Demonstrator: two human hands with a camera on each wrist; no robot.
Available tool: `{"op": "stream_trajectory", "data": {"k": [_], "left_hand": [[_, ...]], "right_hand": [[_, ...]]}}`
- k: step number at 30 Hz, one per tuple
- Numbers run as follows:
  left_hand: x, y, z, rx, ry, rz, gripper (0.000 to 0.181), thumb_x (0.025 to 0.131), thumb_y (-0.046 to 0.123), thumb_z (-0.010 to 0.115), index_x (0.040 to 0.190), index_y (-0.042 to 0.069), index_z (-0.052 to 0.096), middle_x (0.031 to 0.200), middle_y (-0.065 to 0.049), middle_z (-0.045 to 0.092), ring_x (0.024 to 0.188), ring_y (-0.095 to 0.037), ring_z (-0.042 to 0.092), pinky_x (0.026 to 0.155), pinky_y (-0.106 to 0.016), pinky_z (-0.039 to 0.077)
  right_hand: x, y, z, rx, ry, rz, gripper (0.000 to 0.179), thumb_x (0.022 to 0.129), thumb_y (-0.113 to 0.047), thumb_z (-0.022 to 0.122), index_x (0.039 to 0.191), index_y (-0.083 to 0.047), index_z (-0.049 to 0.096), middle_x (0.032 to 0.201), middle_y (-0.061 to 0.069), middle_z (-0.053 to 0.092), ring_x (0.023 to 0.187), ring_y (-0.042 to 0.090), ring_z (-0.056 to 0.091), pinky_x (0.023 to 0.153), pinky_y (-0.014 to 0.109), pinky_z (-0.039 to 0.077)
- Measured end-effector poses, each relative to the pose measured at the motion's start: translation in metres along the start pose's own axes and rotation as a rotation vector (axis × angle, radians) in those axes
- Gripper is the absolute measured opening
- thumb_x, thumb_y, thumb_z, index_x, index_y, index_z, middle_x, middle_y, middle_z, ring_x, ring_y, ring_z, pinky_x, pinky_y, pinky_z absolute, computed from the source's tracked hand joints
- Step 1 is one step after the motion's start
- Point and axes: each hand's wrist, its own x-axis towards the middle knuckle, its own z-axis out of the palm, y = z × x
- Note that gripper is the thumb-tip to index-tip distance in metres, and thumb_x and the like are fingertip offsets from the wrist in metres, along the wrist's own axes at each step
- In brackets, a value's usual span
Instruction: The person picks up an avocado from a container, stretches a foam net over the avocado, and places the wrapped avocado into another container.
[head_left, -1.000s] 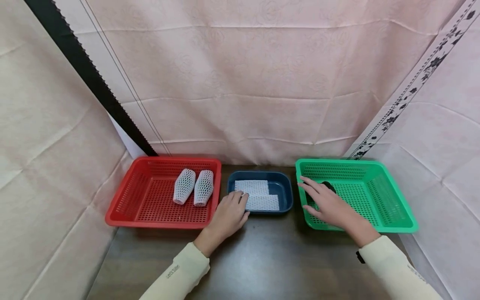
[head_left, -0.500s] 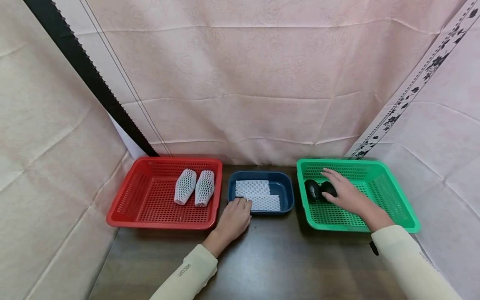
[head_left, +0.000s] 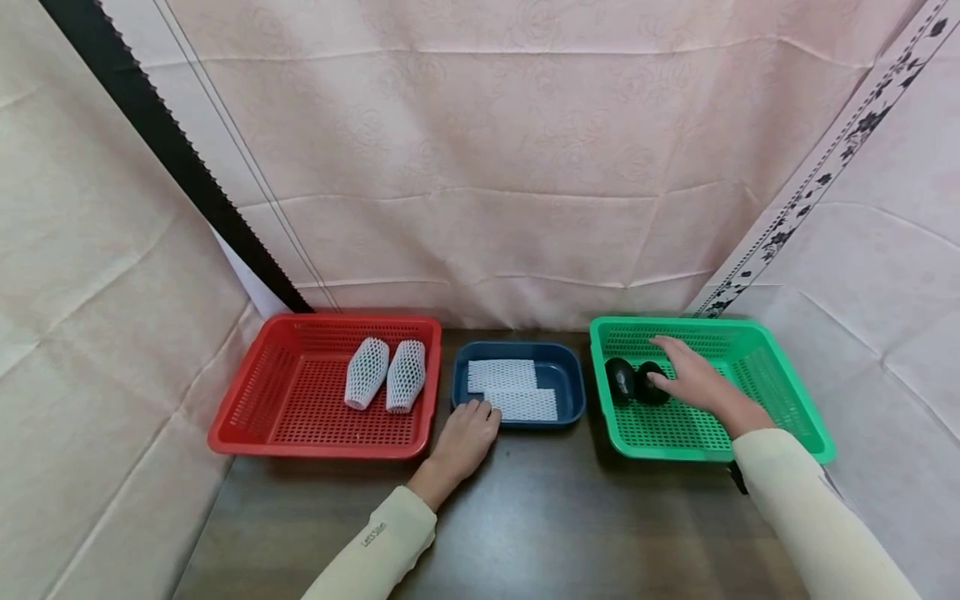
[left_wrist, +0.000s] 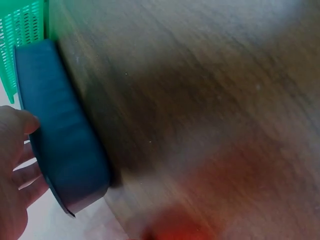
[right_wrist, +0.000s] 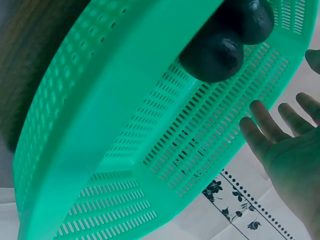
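My left hand rests at the near left corner of a small blue tray, fingers loosely bent at the rim. In the left wrist view its thumb overlaps the rim and its other fingers show behind it. Two white foam net sleeves lie flat in the tray, overlapping. My right hand is over the green basket, fingers spread and nothing in them. Two dark, glossy, egg-shaped fruits sit side by side at the basket's left; the thumb overlaps the right-hand one in the head view.
At the left stands a red basket with two filled foam net sleeves in its right half. The containers stand in a row on a dark wooden table. Pale cloth hangs behind and at both sides.
My right hand has moved rightward off the left part of the green basket, uncovering the dark fruits. My left hand has drawn back from the foam sleeves to the tray's near rim.
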Motion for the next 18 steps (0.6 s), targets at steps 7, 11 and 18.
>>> {"op": "stream_trajectory", "data": {"k": [7, 11, 18], "left_hand": [[-0.004, -0.001, 0.004, 0.036, 0.098, 0.017, 0.013, 0.097, 0.009, 0.069, 0.108, 0.012, 0.072, 0.100, -0.005, 0.069, 0.087, -0.020, 0.064, 0.069, -0.032, 0.054], [-0.006, -0.002, 0.005, 0.043, 0.140, 0.012, 0.012, 0.097, 0.008, 0.067, 0.106, 0.011, 0.073, 0.098, -0.005, 0.069, 0.087, -0.021, 0.063, 0.068, -0.032, 0.051], [-0.007, -0.005, 0.004, 0.014, 0.184, 0.026, 0.011, 0.097, 0.008, 0.068, 0.106, 0.011, 0.073, 0.100, -0.006, 0.070, 0.089, -0.022, 0.062, 0.070, -0.033, 0.051]], "right_hand": [[0.013, 0.003, -0.004, 0.013, -0.014, 0.019, 0.070, 0.104, -0.028, 0.061, 0.155, 0.009, 0.030, 0.159, 0.037, 0.028, 0.145, 0.056, 0.027, 0.114, 0.071, 0.028], [0.020, 0.005, -0.006, 0.016, -0.037, 0.047, 0.072, 0.105, -0.030, 0.059, 0.156, 0.010, 0.028, 0.159, 0.038, 0.027, 0.145, 0.057, 0.026, 0.116, 0.070, 0.028], [0.022, 0.009, -0.007, 0.030, -0.072, 0.092, 0.071, 0.105, -0.030, 0.058, 0.154, 0.012, 0.029, 0.157, 0.040, 0.028, 0.143, 0.058, 0.029, 0.115, 0.071, 0.029]]}}
